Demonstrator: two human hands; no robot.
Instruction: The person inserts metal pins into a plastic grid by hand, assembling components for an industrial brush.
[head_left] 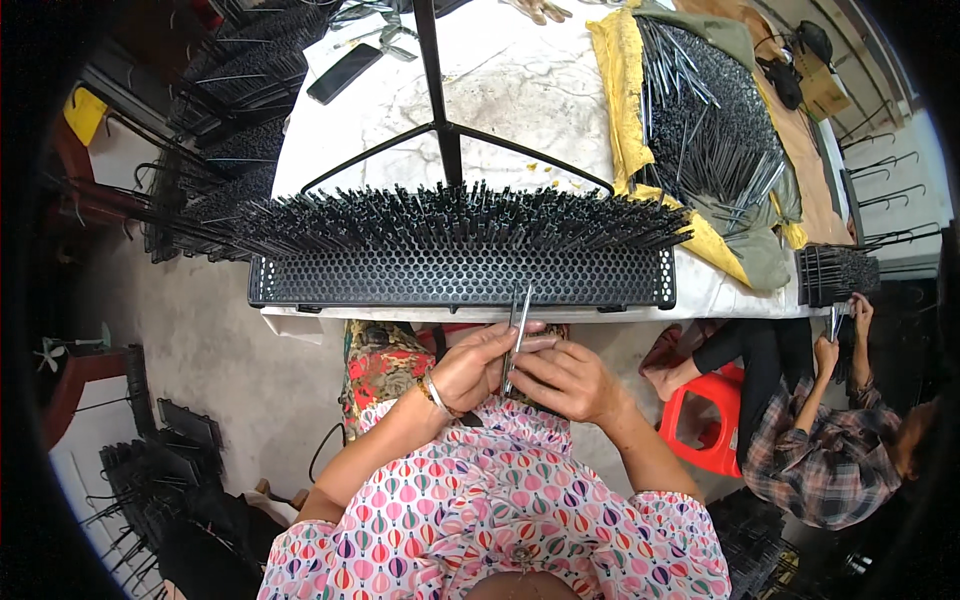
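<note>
Just before the front edge of a black perforated metal rack [400, 275], my two hands meet over my lap. My left hand [462, 372] is closed around a few thin metal rods [521, 310], which point up toward the rack, silvery at their tips. Close beside it, my right hand [568, 378] has thumb and fingers pinched on the same rods, low down. Which rod each hand grips cannot be told. Many slim black rods [450, 222] stand packed upright in the rack's far holes, while the nearer rows of holes are bare.
A dark upright post [432, 80] with slanting braces rises behind the rods. Right of it, a yellow-edged sack [622, 100] holds loose rods. A phone [345, 73] lies far left on the white-covered table [520, 75]. At right, another person [830, 450] works near a red stool [706, 425].
</note>
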